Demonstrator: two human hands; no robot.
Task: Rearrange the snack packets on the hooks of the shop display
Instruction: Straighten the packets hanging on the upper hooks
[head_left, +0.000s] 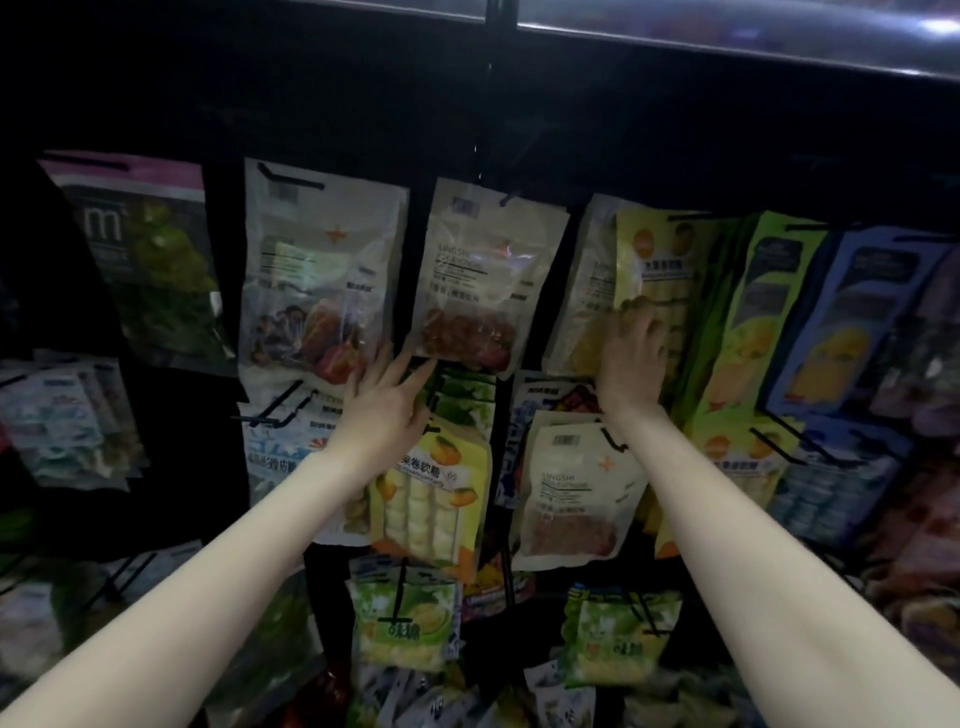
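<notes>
A dark display wall carries rows of hanging snack packets. A beige packet with red fruit (480, 280) hangs at top centre from a black hook (511, 197). My left hand (387, 402) reaches up with straight fingers, its fingertips touching that packet's bottom left corner. To the right hangs a yellow packet (657, 260) in front of a beige one (587, 291). My right hand (631, 353) lies on the yellow packet's lower part, fingers curled round its edge. Whether it truly grips is hard to tell in the dim light.
Another beige packet (317, 270) and a green-leaf packet (150, 260) hang to the left. Green and blue packets (852, 312) crowd the right. Lower rows hold a yellow candy packet (441, 499), a beige packet (576, 488) and green packets (400, 618). Black hooks stick out toward me.
</notes>
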